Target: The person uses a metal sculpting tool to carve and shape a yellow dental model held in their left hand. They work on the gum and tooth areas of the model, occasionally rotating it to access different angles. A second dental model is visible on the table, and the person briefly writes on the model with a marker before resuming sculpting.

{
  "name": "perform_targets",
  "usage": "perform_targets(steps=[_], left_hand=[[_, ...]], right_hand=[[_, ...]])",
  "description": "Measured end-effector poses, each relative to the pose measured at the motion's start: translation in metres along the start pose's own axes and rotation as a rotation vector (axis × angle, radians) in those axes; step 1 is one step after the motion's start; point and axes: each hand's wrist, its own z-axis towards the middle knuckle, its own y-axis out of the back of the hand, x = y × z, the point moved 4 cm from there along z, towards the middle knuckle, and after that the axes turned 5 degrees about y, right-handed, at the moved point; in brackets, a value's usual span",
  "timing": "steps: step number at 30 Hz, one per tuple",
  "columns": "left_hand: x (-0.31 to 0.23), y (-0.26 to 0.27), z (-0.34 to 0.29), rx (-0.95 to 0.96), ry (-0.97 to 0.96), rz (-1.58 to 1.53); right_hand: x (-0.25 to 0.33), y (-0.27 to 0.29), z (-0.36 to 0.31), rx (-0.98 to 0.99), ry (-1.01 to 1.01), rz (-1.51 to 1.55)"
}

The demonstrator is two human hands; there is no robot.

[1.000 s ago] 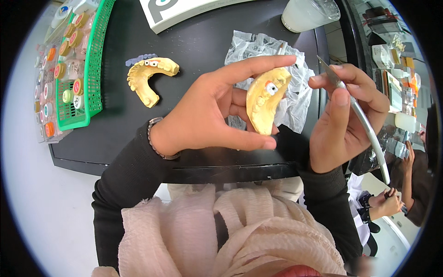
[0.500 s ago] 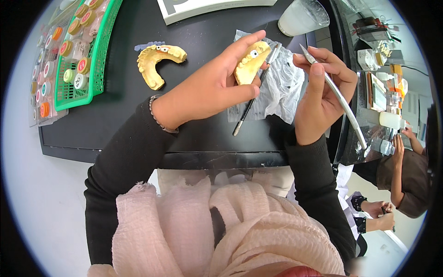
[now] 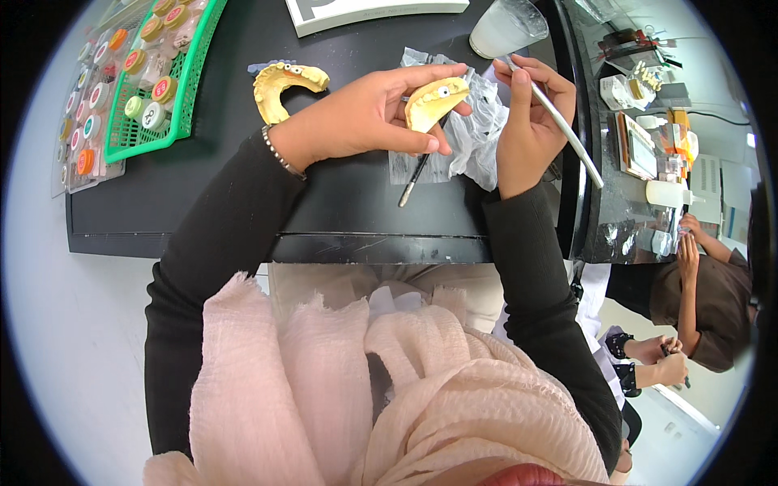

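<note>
Seemingly so its teeth (image 3: 443,92) show, the half-open left hand (image 3: 356,112) edge-grips a yellow dental cast (image 3: 425,112); right of it, the right hand (image 3: 531,134) pinches a silver tool (image 3: 561,121) — tip unclear.

The black table (image 3: 219,190) bears basket (image 3: 193,83), cast (image 3: 271,87), box (image 3: 377,13), cup (image 3: 509,34) and tissue (image 3: 480,139).

"Which colours reach you?"
"I see a pale yellow dental model (image 3: 429,105), a black tabletop (image 3: 162,194), a beige scarf (image 3: 324,364)."
"And the basket (image 3: 186,95)?"
"I get bright green, lattice-patterned."
</note>
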Motion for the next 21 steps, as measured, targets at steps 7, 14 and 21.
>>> perform_targets(steps=[7,14,21], left_hand=[[-0.005,-0.002,-0.003,0.064,-0.020,0.060],[-0.009,-0.004,-0.005,0.063,-0.025,0.092],[-0.014,-0.004,-0.005,0.012,-0.028,0.054]], right_hand=[[-0.002,0.000,-0.002,-0.011,0.050,-0.032],[0.000,-0.002,-0.002,0.017,0.077,-0.107],[0.008,-0.002,-0.001,-0.105,0.003,-0.014]])
